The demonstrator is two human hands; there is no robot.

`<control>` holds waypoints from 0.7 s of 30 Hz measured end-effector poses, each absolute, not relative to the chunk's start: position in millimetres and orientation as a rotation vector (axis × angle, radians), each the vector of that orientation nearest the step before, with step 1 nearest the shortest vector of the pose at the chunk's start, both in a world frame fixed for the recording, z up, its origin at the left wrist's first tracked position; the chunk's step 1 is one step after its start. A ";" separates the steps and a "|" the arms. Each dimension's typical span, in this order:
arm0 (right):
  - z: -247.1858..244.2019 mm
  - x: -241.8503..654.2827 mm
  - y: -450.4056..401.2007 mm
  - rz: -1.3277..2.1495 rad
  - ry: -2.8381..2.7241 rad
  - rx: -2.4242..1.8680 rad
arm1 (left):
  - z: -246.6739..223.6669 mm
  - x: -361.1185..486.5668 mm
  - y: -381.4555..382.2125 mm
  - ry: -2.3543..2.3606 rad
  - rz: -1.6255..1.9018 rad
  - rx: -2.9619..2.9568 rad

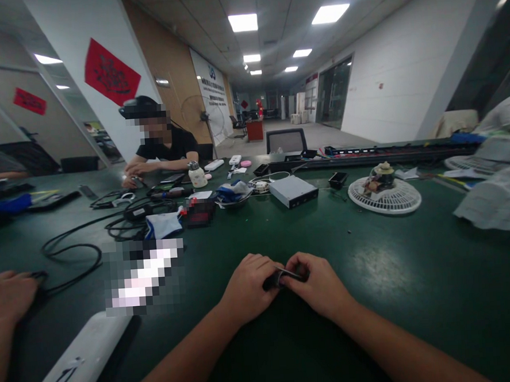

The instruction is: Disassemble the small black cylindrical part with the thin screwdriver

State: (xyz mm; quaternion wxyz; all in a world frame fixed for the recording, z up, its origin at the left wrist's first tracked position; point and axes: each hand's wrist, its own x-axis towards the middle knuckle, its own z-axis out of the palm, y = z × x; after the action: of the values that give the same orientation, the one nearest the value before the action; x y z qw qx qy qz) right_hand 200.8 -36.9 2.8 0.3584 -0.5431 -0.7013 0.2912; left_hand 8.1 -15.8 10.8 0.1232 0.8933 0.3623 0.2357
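Head view: the person is working a small black plastic part (pixel 283 278) with a thin metal strip between the left hand (pixel 248 289) and right hand (pixel 320 282), both grips closed on it, over the green desk (pixel 423 325).

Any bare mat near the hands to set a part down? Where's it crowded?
Bare green mat lies right of your right hand, below the white fan grille and left of the papers. A narrower strip runs beyond the hands, below the silver box. Crowded: left, around the black cables.
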 end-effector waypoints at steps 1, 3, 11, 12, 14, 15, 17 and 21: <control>3.6 200.4 -37.2 0.764 -1.807 -1.391 | 10.2 8.4 -15.5 1.081 0.706 2.582; 5.8 200.8 -37.7 0.795 -1.796 -1.353 | 8.7 8.2 -14.3 1.173 0.752 2.514; 6.6 208.8 -38.7 0.668 -1.968 -1.241 | 6.8 -0.5 -5.2 1.539 0.890 2.231; 5.7 208.2 -38.8 0.662 -1.979 -1.234 | 6.9 -0.8 -4.9 1.544 0.892 2.224; 4.2 206.2 -39.1 0.654 -1.977 -1.235 | 6.8 -0.3 -5.6 1.535 0.886 2.237; 3.9 205.2 -39.4 0.649 -1.973 -1.233 | 6.6 0.3 -6.2 1.526 0.880 2.257; 4.0 204.0 -40.0 0.654 -1.985 -1.208 | 5.8 1.6 -7.5 1.508 0.869 2.305; 6.0 206.2 -40.3 0.664 -2.055 -1.222 | 4.9 2.1 -8.2 1.509 0.860 2.331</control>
State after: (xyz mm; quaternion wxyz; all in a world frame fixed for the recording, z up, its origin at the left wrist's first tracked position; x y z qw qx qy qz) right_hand 206.2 -40.3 6.0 0.3244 -0.4659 -0.7834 0.2530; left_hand 2.1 -8.2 4.9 0.1169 0.7964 0.5156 0.2938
